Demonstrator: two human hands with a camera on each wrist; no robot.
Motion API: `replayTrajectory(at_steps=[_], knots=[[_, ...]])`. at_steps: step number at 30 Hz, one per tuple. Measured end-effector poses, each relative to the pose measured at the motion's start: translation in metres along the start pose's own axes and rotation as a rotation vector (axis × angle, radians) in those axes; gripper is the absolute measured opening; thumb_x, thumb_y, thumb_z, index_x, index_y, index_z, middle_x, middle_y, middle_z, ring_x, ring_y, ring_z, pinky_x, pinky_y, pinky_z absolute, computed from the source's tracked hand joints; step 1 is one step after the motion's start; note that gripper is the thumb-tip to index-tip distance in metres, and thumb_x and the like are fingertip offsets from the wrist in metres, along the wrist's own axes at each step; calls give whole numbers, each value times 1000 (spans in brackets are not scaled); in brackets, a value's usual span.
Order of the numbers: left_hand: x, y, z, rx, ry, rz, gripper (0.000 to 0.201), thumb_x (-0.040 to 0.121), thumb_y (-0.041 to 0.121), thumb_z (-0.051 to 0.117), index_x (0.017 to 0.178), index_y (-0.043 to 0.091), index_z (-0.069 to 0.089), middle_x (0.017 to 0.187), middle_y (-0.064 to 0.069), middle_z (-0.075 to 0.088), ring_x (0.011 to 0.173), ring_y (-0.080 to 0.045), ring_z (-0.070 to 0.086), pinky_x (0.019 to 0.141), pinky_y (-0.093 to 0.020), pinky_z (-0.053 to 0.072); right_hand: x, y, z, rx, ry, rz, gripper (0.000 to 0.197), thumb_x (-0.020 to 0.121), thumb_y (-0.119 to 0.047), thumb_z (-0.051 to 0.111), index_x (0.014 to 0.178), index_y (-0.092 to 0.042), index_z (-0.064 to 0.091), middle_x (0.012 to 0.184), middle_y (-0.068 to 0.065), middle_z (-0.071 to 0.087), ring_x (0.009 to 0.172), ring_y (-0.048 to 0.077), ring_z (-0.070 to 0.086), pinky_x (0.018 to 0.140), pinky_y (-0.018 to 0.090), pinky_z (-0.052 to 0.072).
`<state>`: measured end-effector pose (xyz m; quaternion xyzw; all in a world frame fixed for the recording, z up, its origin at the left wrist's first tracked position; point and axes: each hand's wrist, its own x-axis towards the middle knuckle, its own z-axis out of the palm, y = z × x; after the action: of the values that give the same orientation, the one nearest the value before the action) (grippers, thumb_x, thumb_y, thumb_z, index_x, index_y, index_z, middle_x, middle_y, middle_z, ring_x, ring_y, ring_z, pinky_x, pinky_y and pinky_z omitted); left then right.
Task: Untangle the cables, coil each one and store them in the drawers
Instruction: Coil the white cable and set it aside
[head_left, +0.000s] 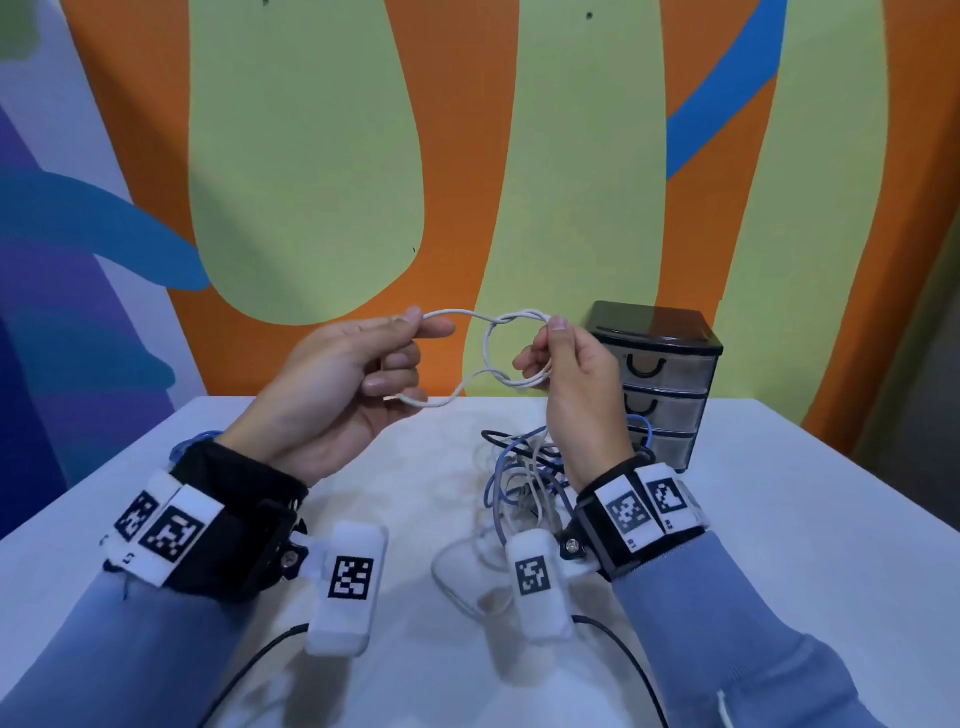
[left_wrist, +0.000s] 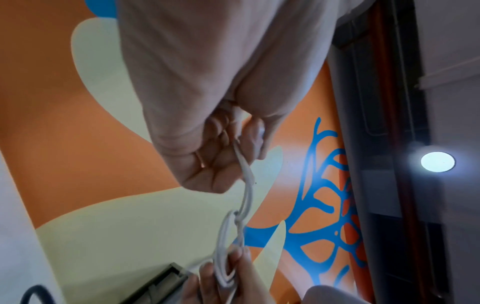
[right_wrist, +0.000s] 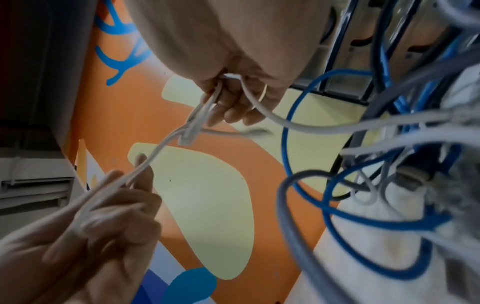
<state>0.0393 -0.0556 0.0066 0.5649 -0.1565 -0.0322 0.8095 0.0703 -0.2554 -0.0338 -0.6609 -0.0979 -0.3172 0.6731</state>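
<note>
Both hands are raised above the table, each holding part of a white cable (head_left: 488, 349). My left hand (head_left: 363, 364) pinches a bend of the white cable (left_wrist: 246, 176) between thumb and forefinger. My right hand (head_left: 561, 358) grips a small coil of that same cable (right_wrist: 200, 115), wound in a few loops. A short free end hangs below my left fingers. Under my right wrist a tangle of blue, grey, black and white cables (head_left: 524, 478) lies on the table. The small drawer unit (head_left: 662, 384), with a black top and three closed translucent drawers, stands just right of my right hand.
The white table (head_left: 805, 519) meets a painted orange, green and blue wall at its far edge. Thin black leads (head_left: 623, 654) trail from the wrist cameras across the near table. A loose white loop (head_left: 457, 577) lies between my forearms.
</note>
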Motion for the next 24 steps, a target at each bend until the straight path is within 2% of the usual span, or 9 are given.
replayTrajectory(at_steps=[3,7,10,12,14,16,18,21,24], knots=[[5,0,-8,38,2,8,36,98,25,63,118,-5,71,69,4,33,54,-7,19,50,-19,21,3,-3,-8,-8,30,10,38,114,-33,39,84,-17,58,70,-1,64,68,13,59,67,35,53],[10,-10,-11,209,70,63,24,107,13,57,108,-4,74,68,4,35,56,-10,25,49,-19,27,3,-11,-11,195,18,130,35,114,-30,40,88,-12,57,66,2,60,57,10,58,53,25,54],[9,-14,-12,462,94,147,21,107,11,58,105,7,78,74,1,54,68,-13,49,70,-25,45,2,-20,-10,428,-28,249,32,113,-27,43,89,-11,57,63,0,58,53,10,55,52,20,52],[9,-18,-12,696,111,249,21,106,16,63,100,20,83,88,3,72,85,-14,63,86,-33,48,-2,-26,-6,536,-108,328,30,112,-26,45,89,-11,57,65,0,57,52,9,54,50,18,52],[9,-22,-10,881,126,347,21,104,16,66,100,27,83,96,2,76,91,-15,66,88,-35,48,-8,-29,2,549,-211,354,30,112,-27,45,89,-12,57,66,1,59,53,10,58,52,19,54],[9,-24,-5,800,86,342,21,104,8,65,105,20,82,96,-7,78,86,-13,68,85,-31,54,-14,-25,10,375,-252,253,35,113,-28,43,84,-14,57,69,-1,63,63,11,65,62,28,58],[5,-26,4,583,13,259,20,101,-2,64,109,6,80,102,-15,81,89,-14,73,87,-28,60,-17,-17,13,27,-239,23,40,113,-31,41,78,-19,56,75,-4,63,74,12,61,75,38,54],[1,-25,13,374,-30,154,17,97,-7,64,110,-5,75,104,-17,81,93,-21,77,92,-32,62,-19,-13,13,-269,-226,-171,41,113,-34,40,77,-21,52,68,-8,51,63,7,45,62,30,36],[-1,-19,17,209,15,71,23,99,-7,50,115,2,64,102,-26,79,102,-38,77,88,-38,62,-19,-10,11,-335,-164,-233,39,113,-34,41,78,-21,53,57,-6,48,55,16,51,56,34,40]])
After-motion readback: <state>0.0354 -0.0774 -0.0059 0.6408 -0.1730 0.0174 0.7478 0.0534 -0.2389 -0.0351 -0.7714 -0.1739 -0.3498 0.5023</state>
